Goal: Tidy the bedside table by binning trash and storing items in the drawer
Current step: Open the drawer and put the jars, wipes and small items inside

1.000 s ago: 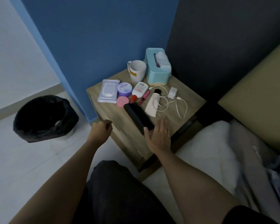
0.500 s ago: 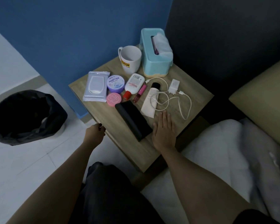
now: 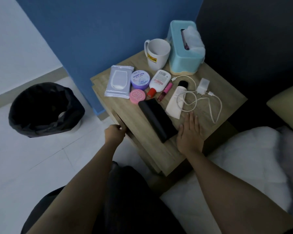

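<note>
— Around the surface (image 3: 230, 98)?
— Blue wall (image 3: 125, 31) behind, bed (image 3: 243, 157) at right, black bin (image 3: 44, 108) on the floor at left, well apart.
— And at the front edge?
— Left hand (image 3: 114, 135) curled on the drawer (image 3: 118, 120) lip, dark gap showing there; right hand (image 3: 189, 132) flat, fingers straight, just beside the black case (image 3: 156, 119).

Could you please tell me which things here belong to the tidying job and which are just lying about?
Job: drawer, gripped by left hand; bin; wipes pack; purple jar; pink compact; white bottle; lip tube; cream tube; black case; charger.
Probably just there: mug; tissue box; bedding.
</note>
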